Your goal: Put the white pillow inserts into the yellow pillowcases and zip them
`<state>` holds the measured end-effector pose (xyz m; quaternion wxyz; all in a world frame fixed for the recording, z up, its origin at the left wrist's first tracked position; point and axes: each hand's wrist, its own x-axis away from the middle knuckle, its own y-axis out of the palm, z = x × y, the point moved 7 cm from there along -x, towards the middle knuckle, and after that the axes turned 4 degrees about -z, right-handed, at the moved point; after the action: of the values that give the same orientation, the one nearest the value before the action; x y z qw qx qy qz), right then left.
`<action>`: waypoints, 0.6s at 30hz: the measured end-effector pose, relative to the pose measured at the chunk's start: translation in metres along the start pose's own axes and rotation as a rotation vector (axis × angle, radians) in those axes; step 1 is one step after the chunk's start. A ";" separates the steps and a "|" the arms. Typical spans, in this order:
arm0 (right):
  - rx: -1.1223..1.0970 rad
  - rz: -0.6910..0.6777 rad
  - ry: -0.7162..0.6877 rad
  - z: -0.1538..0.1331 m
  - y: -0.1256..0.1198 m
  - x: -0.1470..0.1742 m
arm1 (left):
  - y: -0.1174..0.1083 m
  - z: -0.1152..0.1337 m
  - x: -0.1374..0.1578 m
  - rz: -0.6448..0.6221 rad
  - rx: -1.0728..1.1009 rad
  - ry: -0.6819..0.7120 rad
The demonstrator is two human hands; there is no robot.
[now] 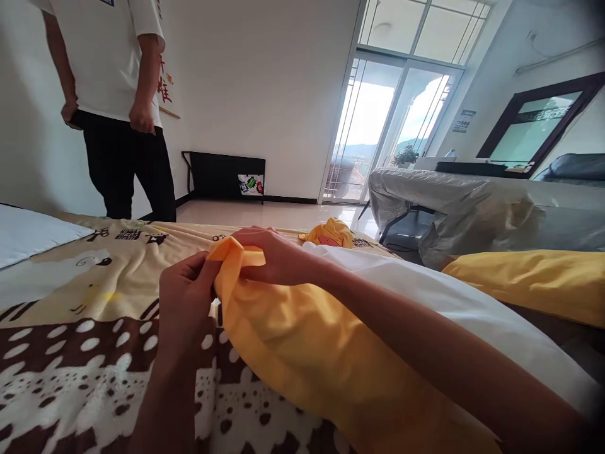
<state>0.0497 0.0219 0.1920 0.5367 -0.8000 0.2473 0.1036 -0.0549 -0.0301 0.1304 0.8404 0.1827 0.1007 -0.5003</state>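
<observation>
A long yellow cloth cover, probably bedding, stretches from the lower right up to both my hands at its far corner. My left hand pinches the folded edge of that corner between thumb and fingers. Close beside it, my right hand is closed on the same corner, with a flap of cloth standing up between the hands. Next to the cover, partly behind my right forearm, lies a puffy white quilt or pillow. All of this rests on a patterned fleece blanket.
A bunched yellow cloth sits at the far edge, and more yellow cloth lies at right. A white pillow is at left. Beyond stand a person, a black folded frame and a plastic-covered table.
</observation>
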 end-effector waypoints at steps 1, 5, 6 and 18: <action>-0.030 -0.047 -0.015 0.000 0.004 -0.002 | 0.001 -0.001 0.001 -0.003 0.006 0.001; -0.167 -0.054 0.089 0.014 0.009 -0.004 | 0.001 -0.008 -0.002 0.006 -0.006 -0.005; -0.171 -0.034 0.119 0.017 0.008 -0.003 | 0.002 -0.011 -0.003 -0.008 0.033 -0.025; 0.099 0.367 0.240 0.016 -0.035 0.018 | 0.040 0.007 0.011 -0.117 -0.095 0.310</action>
<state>0.0843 0.0416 0.2062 0.5142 -0.7209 0.4556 0.0915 -0.0141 -0.0244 0.1409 0.7919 0.2114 0.2629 -0.5089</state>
